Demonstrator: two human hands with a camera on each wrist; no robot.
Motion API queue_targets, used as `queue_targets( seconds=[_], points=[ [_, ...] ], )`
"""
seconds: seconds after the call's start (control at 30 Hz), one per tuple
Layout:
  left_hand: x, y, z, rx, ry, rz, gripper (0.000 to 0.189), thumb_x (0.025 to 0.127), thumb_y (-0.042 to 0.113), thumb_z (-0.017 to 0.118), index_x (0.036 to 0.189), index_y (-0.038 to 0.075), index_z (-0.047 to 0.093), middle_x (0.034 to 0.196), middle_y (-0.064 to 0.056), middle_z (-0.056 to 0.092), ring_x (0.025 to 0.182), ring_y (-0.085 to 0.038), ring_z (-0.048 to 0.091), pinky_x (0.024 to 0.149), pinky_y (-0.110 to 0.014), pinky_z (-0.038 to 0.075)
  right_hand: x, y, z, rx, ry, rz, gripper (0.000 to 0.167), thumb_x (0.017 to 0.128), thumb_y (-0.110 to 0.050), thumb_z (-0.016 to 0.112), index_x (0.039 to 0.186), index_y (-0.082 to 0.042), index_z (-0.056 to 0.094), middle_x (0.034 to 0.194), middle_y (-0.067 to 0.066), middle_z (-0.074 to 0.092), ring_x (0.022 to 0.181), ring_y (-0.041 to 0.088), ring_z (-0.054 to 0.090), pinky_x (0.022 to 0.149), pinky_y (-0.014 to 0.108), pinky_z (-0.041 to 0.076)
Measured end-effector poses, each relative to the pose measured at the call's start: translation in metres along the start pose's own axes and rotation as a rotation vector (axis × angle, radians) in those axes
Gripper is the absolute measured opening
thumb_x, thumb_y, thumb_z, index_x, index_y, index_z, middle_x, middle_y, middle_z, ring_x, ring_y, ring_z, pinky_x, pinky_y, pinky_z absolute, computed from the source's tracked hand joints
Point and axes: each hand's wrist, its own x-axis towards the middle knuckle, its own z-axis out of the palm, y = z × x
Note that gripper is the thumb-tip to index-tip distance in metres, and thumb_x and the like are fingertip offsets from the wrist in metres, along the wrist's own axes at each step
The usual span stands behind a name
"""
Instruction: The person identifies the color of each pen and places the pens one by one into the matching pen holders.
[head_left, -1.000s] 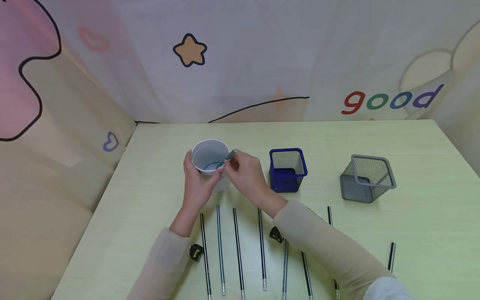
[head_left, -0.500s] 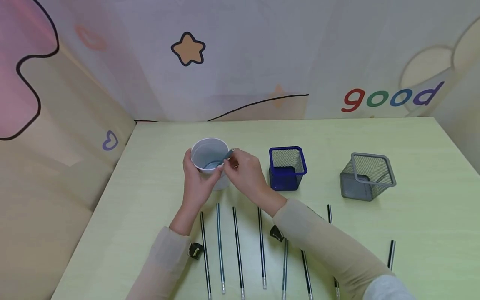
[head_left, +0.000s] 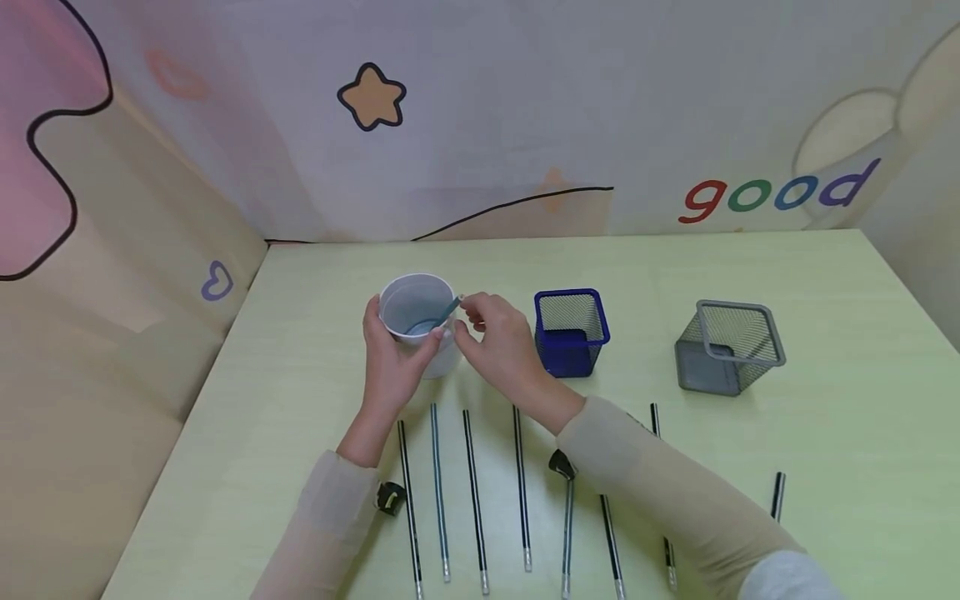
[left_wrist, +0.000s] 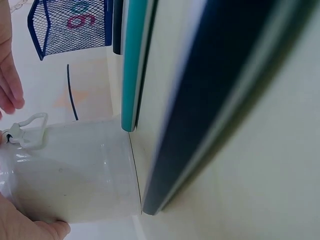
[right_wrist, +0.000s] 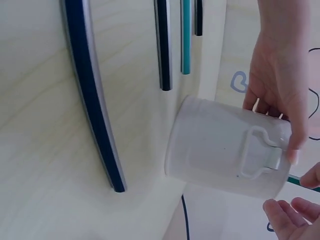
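Observation:
My left hand (head_left: pixel 393 362) grips a white plastic cup (right_wrist: pixel 220 142) around its side, thumb near the rim. The cup stands on the table, a small white loop handle (right_wrist: pixel 245 152) on its outside. A teal pencil (head_left: pixel 448 311) leans inside it, upper end sticking out over the right rim. Beside that end is my right hand (head_left: pixel 498 342), thumb and fingers spread apart. Its fingertips are right at the pencil's end in the head view. The pencil's lower end reaches the cup's bottom area.
A blue mesh basket (head_left: pixel 570 354) stands right of the cup, a grey mesh basket (head_left: pixel 708 371) farther right. Several pencils lie in a spaced row before me, among them a teal pencil (head_left: pixel 439 492) and a black striped pencil (head_left: pixel 476 500). My right sleeve (head_left: pixel 660 483) covers parts of some.
My right thumb and fingers have parted from their pinch on the teal pencil, and the hand has shifted slightly right. The pencil now leans in the cup. My left hand keeps its grip.

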Motion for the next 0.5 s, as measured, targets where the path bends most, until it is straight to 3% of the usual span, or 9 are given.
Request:
queue_targets(
  seconds=[0.27,0.5],
  points=[
    [0.002,0.000,0.000,0.004,-0.003,0.000,0.090,0.083,0.023,0.072,0.147,0.007,0.011,0.145,-0.016,0.025,0.132,-0.032,0.032,0.109,-0.050,0.034,-0.001,-0.005,-0.009,-0.014,-0.019,0.001,0.025,0.087,-0.008,0.065,0.110,0.002,0.062,0.098,0.017,0.064,0.091,0.028,0.064,0.081,0.033,0.057],
    [0.001,0.002,-0.001,0.009,-0.002,-0.004,0.090,0.083,0.023,0.072,0.147,0.007,0.011,0.145,-0.016,0.026,0.132,-0.032,0.033,0.110,-0.049,0.033,-0.006,-0.010,-0.018,-0.018,0.016,0.002,0.024,0.087,-0.007,0.066,0.109,0.001,0.062,0.099,0.015,0.065,0.091,0.027,0.064,0.081,0.034,0.057]
  ],
)
